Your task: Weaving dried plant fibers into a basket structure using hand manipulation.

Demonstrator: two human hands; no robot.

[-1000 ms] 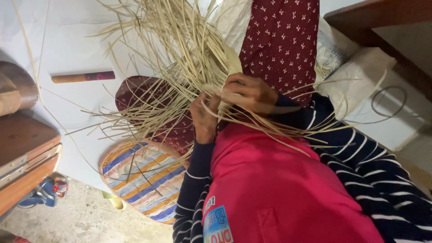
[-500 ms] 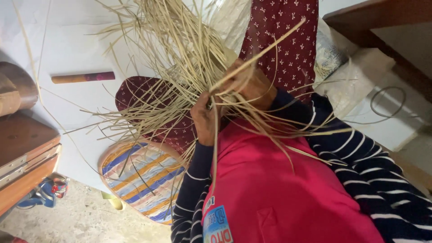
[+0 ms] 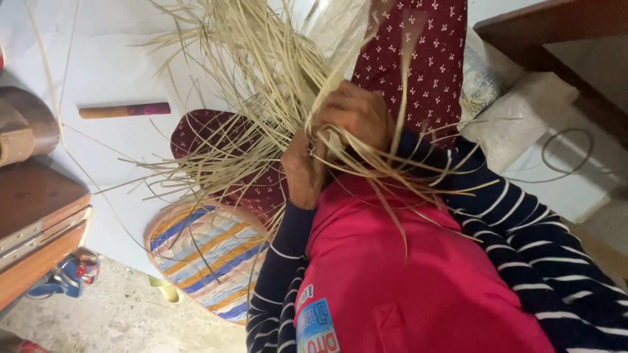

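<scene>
Here, close under the camera, the right hand [image 3: 356, 114] is clenched over a gathered bunch of pale straw strands [image 3: 261, 78], knuckles up, pinching them where they cross. The left hand [image 3: 302, 171] sits just below and touching it, fingers curled into the same knot of strands; I read it as grasping them, though its fingertips are hidden. From the hands the straw fans out loose in every direction, up past the dark red patterned cloth [image 3: 418, 59] and down across the red garment [image 3: 418, 287] and striped sleeves [image 3: 523, 222]. Beyond, a striped woven mat [image 3: 203, 255] lies on the floor, a short wooden stick [image 3: 124, 110] rests on the white sheet [image 3: 98, 59], and a wooden edge [image 3: 33, 222] stands at the left. My worry: the free ends are many and tangled, so a pull on one could drag its neighbours out of the crossing, and thin dry strands bent tightly may crack.
</scene>
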